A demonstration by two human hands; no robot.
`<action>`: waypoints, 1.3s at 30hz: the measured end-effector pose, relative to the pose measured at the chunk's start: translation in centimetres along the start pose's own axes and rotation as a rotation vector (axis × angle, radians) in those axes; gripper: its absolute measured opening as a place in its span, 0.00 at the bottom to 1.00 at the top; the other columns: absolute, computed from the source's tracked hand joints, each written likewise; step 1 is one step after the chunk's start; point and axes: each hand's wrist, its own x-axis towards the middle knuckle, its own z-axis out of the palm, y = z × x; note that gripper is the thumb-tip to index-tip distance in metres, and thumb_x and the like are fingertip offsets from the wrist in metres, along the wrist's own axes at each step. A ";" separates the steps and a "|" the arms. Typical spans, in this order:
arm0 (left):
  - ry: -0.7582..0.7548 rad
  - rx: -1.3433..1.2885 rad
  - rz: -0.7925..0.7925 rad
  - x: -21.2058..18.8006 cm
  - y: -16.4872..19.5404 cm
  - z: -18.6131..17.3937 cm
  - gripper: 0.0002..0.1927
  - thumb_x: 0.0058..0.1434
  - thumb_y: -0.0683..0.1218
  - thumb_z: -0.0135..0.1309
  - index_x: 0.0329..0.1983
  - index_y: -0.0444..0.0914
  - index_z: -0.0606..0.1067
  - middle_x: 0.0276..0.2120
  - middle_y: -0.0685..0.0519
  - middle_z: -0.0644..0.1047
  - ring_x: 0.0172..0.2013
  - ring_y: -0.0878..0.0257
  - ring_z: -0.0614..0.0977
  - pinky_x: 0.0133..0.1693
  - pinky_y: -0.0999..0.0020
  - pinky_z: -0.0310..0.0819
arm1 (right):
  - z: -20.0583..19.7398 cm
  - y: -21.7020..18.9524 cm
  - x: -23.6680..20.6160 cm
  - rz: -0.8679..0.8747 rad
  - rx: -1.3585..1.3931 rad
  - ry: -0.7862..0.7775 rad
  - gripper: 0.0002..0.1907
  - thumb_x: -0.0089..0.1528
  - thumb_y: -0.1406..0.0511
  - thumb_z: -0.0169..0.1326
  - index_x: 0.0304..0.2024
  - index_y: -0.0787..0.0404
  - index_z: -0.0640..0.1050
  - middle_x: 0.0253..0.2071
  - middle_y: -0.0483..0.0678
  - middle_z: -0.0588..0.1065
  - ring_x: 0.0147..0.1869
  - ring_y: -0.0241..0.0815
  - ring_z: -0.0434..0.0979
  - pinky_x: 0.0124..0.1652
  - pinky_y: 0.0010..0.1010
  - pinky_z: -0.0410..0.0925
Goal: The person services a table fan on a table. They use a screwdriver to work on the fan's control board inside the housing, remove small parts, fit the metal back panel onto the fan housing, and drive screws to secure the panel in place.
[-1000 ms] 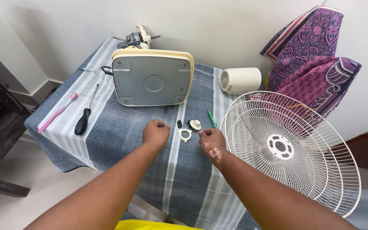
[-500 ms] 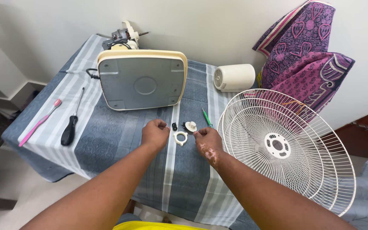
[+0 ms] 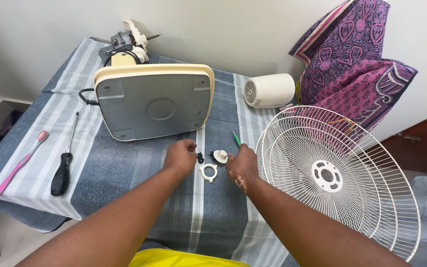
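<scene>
Head view: screwdriver [image 3: 62, 170] lies parked at the desk's [image 3: 124, 198] left. Left hand [image 3: 179, 157], grip curled, nears 1 black screw [image 3: 200, 157]; white ring [image 3: 208, 172] lies between; right hand [image 3: 243, 163], grip unclear, touches the knob [image 3: 220, 155].

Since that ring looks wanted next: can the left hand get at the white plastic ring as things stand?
Probably yes. The left hand rests on the cloth beside the white plastic ring, with only bare cloth between them; the small black part sits off the path.

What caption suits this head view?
Two hands, left hand and right hand, hover over small fan parts beside a white fan grille.
</scene>
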 end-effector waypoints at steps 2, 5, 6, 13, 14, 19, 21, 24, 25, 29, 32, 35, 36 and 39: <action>-0.037 0.017 0.006 0.6 -0.2 0.2 0.17 0.60 0.40 0.58 0.53 0.42 0.78 0.51 0.52 0.81 0.53 0.56 0.82 0.55 0.62 0.76 | 0.3 -0.2 0.8 0.013 -0.062 -0.008 0.22 0.64 0.62 0.57 0.54 0.71 0.72 0.50 0.65 0.75 0.55 0.61 0.78 0.53 0.43 0.73; -0.091 0.053 0.046 1.4 -0.4 0.5 0.17 0.61 0.40 0.58 0.54 0.43 0.78 0.53 0.51 0.80 0.53 0.55 0.82 0.55 0.62 0.75 | 0.8 -0.2 1.7 0.029 -0.111 -0.036 0.21 0.64 0.62 0.56 0.53 0.72 0.71 0.51 0.66 0.75 0.56 0.61 0.78 0.53 0.43 0.72; -0.108 0.067 0.065 1.7 -0.5 0.6 0.17 0.61 0.40 0.57 0.54 0.43 0.78 0.53 0.51 0.80 0.53 0.55 0.82 0.55 0.62 0.75 | 1.0 -0.3 1.9 0.034 -0.120 -0.047 0.21 0.65 0.63 0.55 0.54 0.72 0.71 0.52 0.66 0.75 0.56 0.61 0.78 0.53 0.43 0.72; -0.166 0.171 0.163 3.3 -1.1 0.6 0.19 0.60 0.37 0.56 0.55 0.43 0.78 0.52 0.50 0.81 0.54 0.54 0.81 0.57 0.62 0.75 | 1.7 -0.8 3.6 0.169 -0.212 -0.151 0.23 0.63 0.69 0.55 0.58 0.72 0.65 0.55 0.66 0.72 0.60 0.60 0.78 0.53 0.42 0.74; -0.168 0.155 0.158 3.3 -1.1 0.5 0.19 0.60 0.37 0.55 0.55 0.43 0.77 0.52 0.49 0.81 0.54 0.54 0.82 0.56 0.62 0.75 | 1.8 -0.8 3.8 0.172 -0.245 -0.167 0.25 0.62 0.70 0.56 0.59 0.71 0.64 0.56 0.66 0.71 0.61 0.60 0.76 0.54 0.42 0.73; -0.218 0.209 0.096 3.2 -0.1 -0.2 0.17 0.63 0.40 0.54 0.55 0.44 0.77 0.52 0.52 0.81 0.53 0.56 0.82 0.55 0.61 0.75 | 2.6 -0.8 4.7 0.178 -0.321 -0.176 0.28 0.62 0.70 0.57 0.61 0.72 0.62 0.60 0.68 0.68 0.59 0.60 0.78 0.52 0.39 0.75; -0.240 0.253 0.110 3.1 0.5 -0.5 0.17 0.63 0.39 0.53 0.55 0.45 0.76 0.51 0.53 0.81 0.53 0.57 0.81 0.55 0.62 0.75 | 2.7 -1.0 5.0 0.206 -0.351 -0.182 0.29 0.63 0.68 0.58 0.62 0.74 0.62 0.60 0.68 0.69 0.58 0.59 0.80 0.51 0.39 0.77; -0.254 0.261 0.130 3.0 1.1 -0.7 0.16 0.63 0.39 0.53 0.54 0.45 0.77 0.50 0.54 0.81 0.52 0.58 0.82 0.54 0.62 0.75 | 2.2 -0.9 5.3 0.195 -0.267 -0.213 0.21 0.61 0.70 0.60 0.55 0.72 0.72 0.54 0.64 0.76 0.57 0.58 0.81 0.50 0.39 0.76; -0.254 0.262 0.138 3.0 1.1 -0.7 0.16 0.63 0.39 0.52 0.53 0.45 0.77 0.50 0.54 0.81 0.52 0.58 0.82 0.54 0.62 0.76 | 2.1 -0.9 5.3 0.184 -0.275 -0.242 0.18 0.61 0.69 0.60 0.52 0.71 0.74 0.52 0.63 0.77 0.55 0.58 0.81 0.49 0.39 0.76; -0.262 0.272 0.167 3.2 1.2 -0.7 0.14 0.63 0.39 0.53 0.51 0.43 0.78 0.48 0.54 0.82 0.50 0.58 0.83 0.53 0.61 0.77 | 2.0 -0.9 5.6 0.163 -0.299 -0.313 0.12 0.61 0.68 0.60 0.46 0.70 0.80 0.45 0.62 0.80 0.48 0.56 0.85 0.43 0.38 0.78; -0.259 0.246 0.172 3.3 1.1 -0.7 0.13 0.62 0.39 0.54 0.50 0.41 0.77 0.46 0.53 0.82 0.49 0.57 0.83 0.52 0.62 0.77 | 2.4 -0.7 5.9 0.153 -0.287 -0.295 0.11 0.61 0.67 0.59 0.42 0.72 0.81 0.41 0.62 0.82 0.44 0.54 0.86 0.39 0.37 0.78; -0.245 0.208 0.168 3.5 0.7 -0.7 0.12 0.61 0.39 0.56 0.49 0.40 0.77 0.46 0.50 0.82 0.48 0.56 0.83 0.51 0.61 0.77 | 2.6 -0.2 6.2 0.156 -0.220 -0.242 0.11 0.61 0.68 0.59 0.40 0.73 0.81 0.38 0.63 0.81 0.42 0.54 0.85 0.37 0.37 0.77; -0.239 0.194 0.165 3.5 0.6 -0.7 0.12 0.61 0.40 0.56 0.49 0.39 0.77 0.45 0.50 0.82 0.48 0.55 0.83 0.51 0.61 0.77 | 2.7 -0.1 6.3 0.160 -0.193 -0.223 0.11 0.60 0.68 0.60 0.39 0.73 0.81 0.38 0.63 0.80 0.41 0.55 0.85 0.36 0.37 0.77; -0.196 0.150 0.158 3.7 0.2 -0.6 0.11 0.61 0.40 0.58 0.48 0.38 0.77 0.46 0.49 0.81 0.47 0.54 0.83 0.49 0.60 0.77 | 2.8 0.2 6.5 0.179 -0.211 -0.239 0.11 0.61 0.67 0.60 0.38 0.73 0.81 0.35 0.61 0.81 0.39 0.52 0.86 0.35 0.37 0.77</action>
